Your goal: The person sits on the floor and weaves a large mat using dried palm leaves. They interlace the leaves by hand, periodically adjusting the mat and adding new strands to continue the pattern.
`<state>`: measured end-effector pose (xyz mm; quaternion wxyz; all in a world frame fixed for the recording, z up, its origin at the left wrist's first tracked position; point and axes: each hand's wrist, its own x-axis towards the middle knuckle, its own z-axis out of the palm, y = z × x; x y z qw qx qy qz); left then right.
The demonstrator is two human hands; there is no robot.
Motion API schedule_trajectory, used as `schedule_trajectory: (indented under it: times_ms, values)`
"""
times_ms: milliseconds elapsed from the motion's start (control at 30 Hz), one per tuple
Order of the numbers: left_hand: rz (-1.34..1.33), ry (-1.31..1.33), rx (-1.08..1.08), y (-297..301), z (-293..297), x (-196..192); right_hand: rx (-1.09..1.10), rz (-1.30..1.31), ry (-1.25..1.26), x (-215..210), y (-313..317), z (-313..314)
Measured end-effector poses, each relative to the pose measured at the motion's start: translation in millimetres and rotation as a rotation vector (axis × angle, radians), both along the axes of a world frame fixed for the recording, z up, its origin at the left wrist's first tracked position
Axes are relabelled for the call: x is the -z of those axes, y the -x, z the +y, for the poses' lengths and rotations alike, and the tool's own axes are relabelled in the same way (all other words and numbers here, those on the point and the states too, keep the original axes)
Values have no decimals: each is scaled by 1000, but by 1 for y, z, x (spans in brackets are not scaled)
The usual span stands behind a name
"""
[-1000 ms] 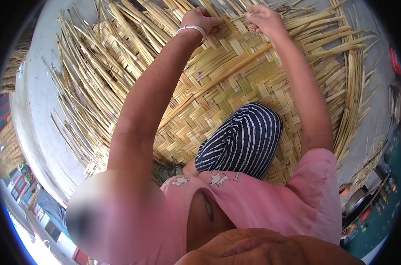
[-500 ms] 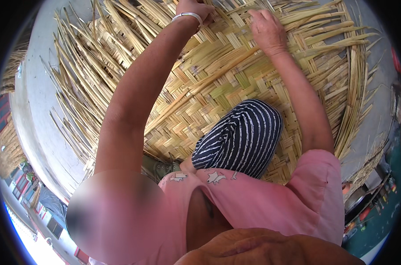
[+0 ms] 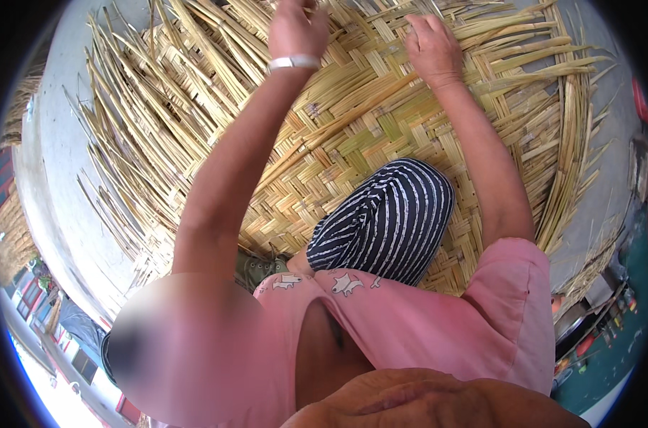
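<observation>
Leftward has swung the bare left hand [image 3: 297, 30] with its shiny silver bangle [image 3: 294, 63], too blurred to tell its grip; the bare right hand [image 3: 434, 50] stays put, fingers close together, any pinch unclear. Beneath both spreads the broad herringbone mat [image 3: 360, 139] of flat yellow-green plant strips. Weaving seems in hand; next probably calls for 1 hand steadying, 1 guiding long, straw-coloured loose strips [image 3: 153, 135].

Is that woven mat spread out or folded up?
Spread out, as far as it shows: the woven mat lies open on the grey surface, loose strips fanning at both sides. Its far edge is cut off.
</observation>
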<state>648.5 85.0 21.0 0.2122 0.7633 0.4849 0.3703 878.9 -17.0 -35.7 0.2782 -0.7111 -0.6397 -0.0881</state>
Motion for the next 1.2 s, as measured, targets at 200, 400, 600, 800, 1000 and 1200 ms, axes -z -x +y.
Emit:
schedule_trajectory:
  times_ms: [200,400,600,800,1000,1200]
  values:
    - [496,-195,136,29,-77,24,30,-1,19,-1,0,-2]
    - [540,-131,126,29,-84,27,-99,-222,9,-37,13,4]
    - [521,-59,136,27,-85,21,-491,-312,36,-77,10,49]
    - [554,-73,119,24,-83,23,-587,-357,382,-91,-4,81]
    - [536,-92,83,27,-81,24,-510,-231,833,-97,1,124]
    - [515,-69,114,27,-80,25,-425,81,1311,-98,-20,154]
